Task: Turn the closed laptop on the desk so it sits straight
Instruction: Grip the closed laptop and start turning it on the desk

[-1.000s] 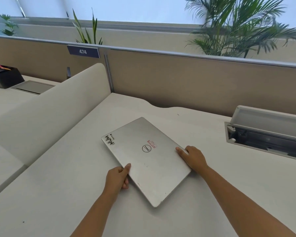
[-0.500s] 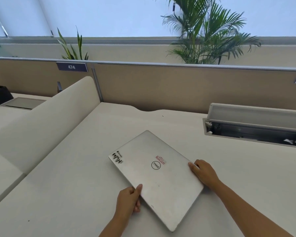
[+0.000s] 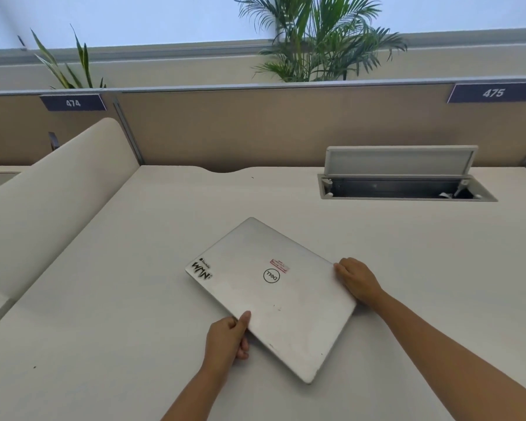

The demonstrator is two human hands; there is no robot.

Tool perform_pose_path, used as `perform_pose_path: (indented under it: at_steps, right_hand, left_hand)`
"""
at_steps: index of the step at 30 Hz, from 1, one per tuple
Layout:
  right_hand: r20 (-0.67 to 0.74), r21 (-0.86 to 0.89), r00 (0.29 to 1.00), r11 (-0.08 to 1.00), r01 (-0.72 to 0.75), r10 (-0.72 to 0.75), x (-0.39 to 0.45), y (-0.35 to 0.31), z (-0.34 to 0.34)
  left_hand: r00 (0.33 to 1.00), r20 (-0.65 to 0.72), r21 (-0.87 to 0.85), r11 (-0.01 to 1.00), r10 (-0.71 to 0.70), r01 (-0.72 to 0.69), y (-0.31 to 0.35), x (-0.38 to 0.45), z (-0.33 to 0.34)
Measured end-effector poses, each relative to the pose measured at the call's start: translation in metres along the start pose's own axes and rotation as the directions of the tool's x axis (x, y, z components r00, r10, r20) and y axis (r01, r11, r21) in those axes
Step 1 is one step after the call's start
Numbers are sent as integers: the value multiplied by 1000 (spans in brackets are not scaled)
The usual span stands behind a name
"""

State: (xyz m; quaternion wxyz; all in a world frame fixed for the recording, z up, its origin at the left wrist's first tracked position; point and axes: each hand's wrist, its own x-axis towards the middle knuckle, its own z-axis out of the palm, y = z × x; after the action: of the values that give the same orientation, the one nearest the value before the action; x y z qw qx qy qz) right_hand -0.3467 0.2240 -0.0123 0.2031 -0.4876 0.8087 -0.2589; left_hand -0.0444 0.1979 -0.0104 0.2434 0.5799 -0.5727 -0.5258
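Note:
A closed silver laptop (image 3: pixel 271 299) with stickers on its lid lies skewed on the white desk (image 3: pixel 119 299), one corner pointing toward me. My left hand (image 3: pixel 228 338) grips its near-left edge, thumb on the lid and fingers curled under. My right hand (image 3: pixel 357 279) holds the right corner, fingers over the edge.
An open cable hatch (image 3: pixel 404 183) with its flap raised sits in the desk at the back right. A curved white side divider (image 3: pixel 52 202) rises on the left. A tan partition (image 3: pixel 271 126) with number plates closes the back, plants behind it.
The view has swung right and the laptop now sits nearer the middle of it. Both hands keep the same hold; the laptop has turned slightly if at all.

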Motion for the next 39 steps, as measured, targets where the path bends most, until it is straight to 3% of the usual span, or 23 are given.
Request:
perform_pose_path:
  at_steps: [29,39]
  right_hand:
    - [-84,-16,996,1000,-12,10,-22,18,-6]
    - [-131,2,991,1000,-7,7,-23,19,-4]
  left_hand:
    - [997,71,186,982,1,-14,0,-8,11]
    - [1000,25,233,972,14,-20,-1,-7,14]
